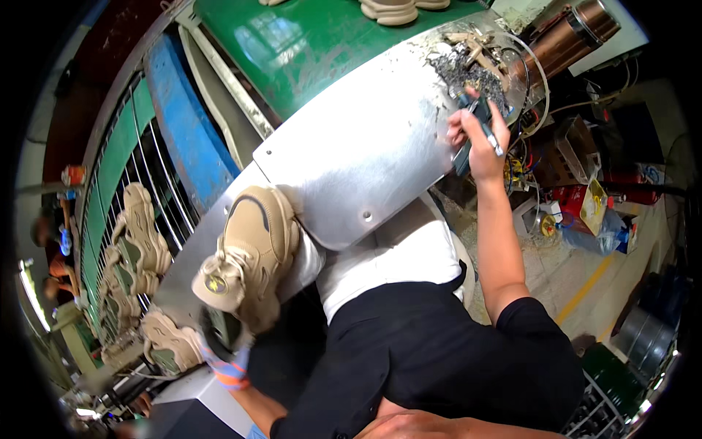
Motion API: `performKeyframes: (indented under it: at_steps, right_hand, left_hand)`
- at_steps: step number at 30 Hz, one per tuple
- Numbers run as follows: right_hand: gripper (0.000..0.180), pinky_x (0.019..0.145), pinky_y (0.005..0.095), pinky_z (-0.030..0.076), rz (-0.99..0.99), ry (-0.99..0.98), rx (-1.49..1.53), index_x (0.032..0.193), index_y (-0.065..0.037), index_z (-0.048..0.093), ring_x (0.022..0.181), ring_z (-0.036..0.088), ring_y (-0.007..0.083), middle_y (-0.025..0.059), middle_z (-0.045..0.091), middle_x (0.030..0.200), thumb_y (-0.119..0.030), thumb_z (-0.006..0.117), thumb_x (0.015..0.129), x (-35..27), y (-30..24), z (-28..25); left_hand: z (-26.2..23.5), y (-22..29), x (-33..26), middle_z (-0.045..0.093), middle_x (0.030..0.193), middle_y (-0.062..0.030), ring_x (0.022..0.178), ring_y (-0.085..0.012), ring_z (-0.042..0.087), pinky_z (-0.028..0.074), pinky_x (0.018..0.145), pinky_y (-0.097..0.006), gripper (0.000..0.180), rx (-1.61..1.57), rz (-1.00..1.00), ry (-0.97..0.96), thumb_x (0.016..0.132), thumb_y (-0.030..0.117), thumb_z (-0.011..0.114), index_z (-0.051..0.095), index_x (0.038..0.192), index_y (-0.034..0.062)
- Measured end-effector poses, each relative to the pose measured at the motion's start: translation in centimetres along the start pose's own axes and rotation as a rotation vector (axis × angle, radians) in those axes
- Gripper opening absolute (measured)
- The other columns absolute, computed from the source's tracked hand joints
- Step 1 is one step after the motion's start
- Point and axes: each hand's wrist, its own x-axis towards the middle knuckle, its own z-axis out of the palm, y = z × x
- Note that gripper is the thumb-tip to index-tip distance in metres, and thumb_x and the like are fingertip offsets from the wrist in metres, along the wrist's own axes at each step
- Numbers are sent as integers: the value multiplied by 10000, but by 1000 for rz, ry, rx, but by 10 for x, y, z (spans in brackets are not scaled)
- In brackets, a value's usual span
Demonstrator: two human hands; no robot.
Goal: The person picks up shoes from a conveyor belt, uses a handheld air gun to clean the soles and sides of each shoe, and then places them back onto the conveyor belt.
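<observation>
My left hand (231, 367), in a grey, purple and orange glove, grips a tan sneaker (257, 238) at its dark collar opening. The toe points away from me over the metal sheet (387, 139), and a round yellow emblem marks the tongue. Most of my left fingers are hidden behind the collar. Bare, my right hand (484, 146) is closed round a dark hand tool (477, 117) with a silvery tip, whose exact kind I cannot make out. It hovers by the sheet's right end, close to a heap of dark scraps (468, 67).
Several tan sneakers (140, 230) sit on a wire rack at the left. Beyond the sheet lies a green surface (292, 51) bearing more sneakers (389, 10). A copper-coloured cylinder (578, 36) lies at the far right, above boxes (581, 205) and cables.
</observation>
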Motion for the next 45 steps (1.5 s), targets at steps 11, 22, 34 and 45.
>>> performKeyframes:
  at_steps: [11,22,34,45]
  right_hand:
    - [483,569,218,464,-8,-76,187,1290,72,462,664,605,111,93,643,826,-169,577,886,7,9,-2]
    - [456,584,230,478,27,-104,199,1303,72,447,674,608,113,104,653,825,-92,537,887,9,9,0]
    - [533,592,233,485,57,-82,145,1340,104,378,680,612,147,134,650,847,-97,543,874,6,12,1]
    - [671,608,346,509,-866,-535,-816,1319,-68,533,677,620,275,112,638,822,-16,710,674,122,-12,97]
  left_hand:
    - [89,178,148,461,1391,-139,1262,-245,457,367,1057,-362,710,-845,91,276,801,115,691,372,1426,2]
    - [188,268,426,570,1290,-127,1199,-224,521,380,1025,-321,515,-802,502,438,803,43,701,537,1291,17]
    - [212,296,426,463,1374,-222,1294,-402,398,324,1095,-428,595,-419,250,844,815,217,615,455,1350,11]
    - [183,223,496,365,1468,-215,1364,-343,342,295,1121,-370,908,-686,335,308,797,585,634,341,1432,5]
